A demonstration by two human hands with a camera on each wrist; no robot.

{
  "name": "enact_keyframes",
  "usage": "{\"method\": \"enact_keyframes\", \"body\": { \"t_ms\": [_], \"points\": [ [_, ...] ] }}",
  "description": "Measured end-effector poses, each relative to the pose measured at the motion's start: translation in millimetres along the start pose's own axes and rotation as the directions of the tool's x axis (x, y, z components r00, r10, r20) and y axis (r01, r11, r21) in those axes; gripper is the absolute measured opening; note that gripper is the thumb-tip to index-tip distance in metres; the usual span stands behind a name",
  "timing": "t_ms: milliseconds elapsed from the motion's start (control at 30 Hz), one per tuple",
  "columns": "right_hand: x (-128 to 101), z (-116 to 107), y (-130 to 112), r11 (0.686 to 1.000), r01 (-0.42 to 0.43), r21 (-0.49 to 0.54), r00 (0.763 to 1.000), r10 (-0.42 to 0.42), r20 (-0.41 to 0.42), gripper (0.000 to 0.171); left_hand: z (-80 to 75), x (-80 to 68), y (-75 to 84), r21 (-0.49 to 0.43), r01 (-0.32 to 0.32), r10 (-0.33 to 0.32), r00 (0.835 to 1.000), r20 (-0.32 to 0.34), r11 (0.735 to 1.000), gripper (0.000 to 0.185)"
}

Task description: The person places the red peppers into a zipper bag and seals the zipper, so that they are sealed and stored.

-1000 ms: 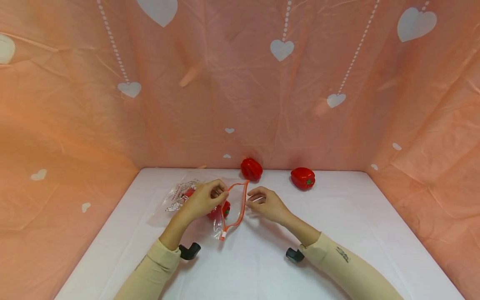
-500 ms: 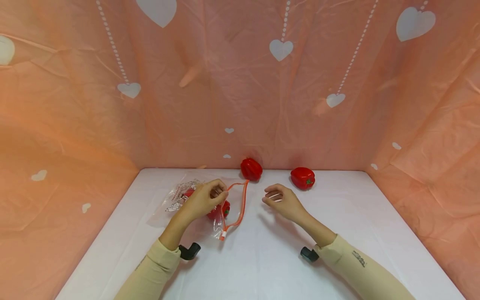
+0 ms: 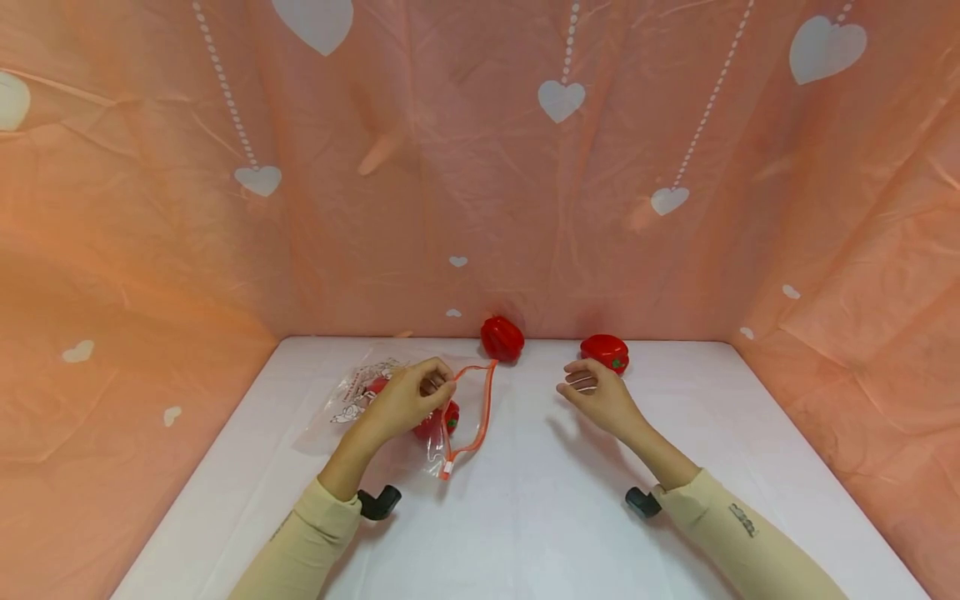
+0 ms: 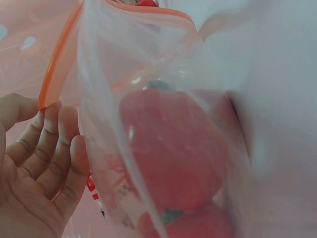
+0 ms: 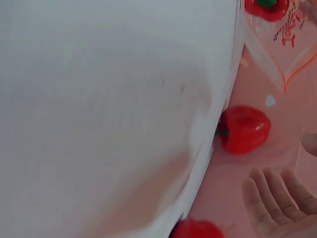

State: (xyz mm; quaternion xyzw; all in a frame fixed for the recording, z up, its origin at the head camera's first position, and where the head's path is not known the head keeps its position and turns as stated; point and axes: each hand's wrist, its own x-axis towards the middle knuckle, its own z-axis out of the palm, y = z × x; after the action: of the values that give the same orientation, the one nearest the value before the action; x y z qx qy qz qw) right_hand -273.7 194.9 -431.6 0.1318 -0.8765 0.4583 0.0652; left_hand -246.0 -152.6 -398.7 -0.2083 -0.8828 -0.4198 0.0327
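Plastic bag (image 3: 352, 396), lower centre: left hand (image 3: 420, 392) pinches orange rim (image 3: 487, 412), best held wide. Right hand (image 3: 603, 402) relaxed, nothing held.

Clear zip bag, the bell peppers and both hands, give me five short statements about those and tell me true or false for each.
1. The left hand pinches the orange zipper strip of the clear zip bag. True.
2. The bag is zipped shut. False: it gapes open.
3. Two red bell peppers lie outside the bag. True.
4. The bag contains nothing. False: at least two bagged peppers show through.
5. The right hand holds a pepper. False: it is empty.
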Motion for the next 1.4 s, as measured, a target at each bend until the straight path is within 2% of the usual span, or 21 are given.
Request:
{"method": "enact_keyframes", "body": {
  "t_ms": [333,667,933,1133,1400],
  "points": [
    [7,-24,13,0.999,0.026,-0.047,0.995,-0.03,-0.094,0.039,0.1,-0.1,-0.2,-0.009,0.011,-0.011,1.0,0.008,1.0,0.007],
    [14,-41,26,0.989,-0.038,-0.145,0.987,0.014,-0.162,0.039,-0.1,0.5,-1.0,-0.007,0.01,-0.01,1.0,0.008,1.0,0.006],
    [22,-48,31,0.983,-0.039,-0.181,0.981,0.003,-0.194,0.047,-0.3,0.3,-1.6,-0.013,0.019,-0.019,1.0,0.01,1.0,0.007],
    [27,-50,34,0.977,-0.107,-0.186,0.979,0.071,-0.192,0.057,-0.1,0.6,-2.9,-0.008,0.017,-0.017,1.0,0.01,1.0,0.007],
    [36,-51,37,0.961,-0.214,-0.174,0.972,0.192,-0.135,0.076,0.1,0.5,-3.0,-0.007,0.042,-0.042,0.999,0.013,0.999,0.008]
  ]
}}
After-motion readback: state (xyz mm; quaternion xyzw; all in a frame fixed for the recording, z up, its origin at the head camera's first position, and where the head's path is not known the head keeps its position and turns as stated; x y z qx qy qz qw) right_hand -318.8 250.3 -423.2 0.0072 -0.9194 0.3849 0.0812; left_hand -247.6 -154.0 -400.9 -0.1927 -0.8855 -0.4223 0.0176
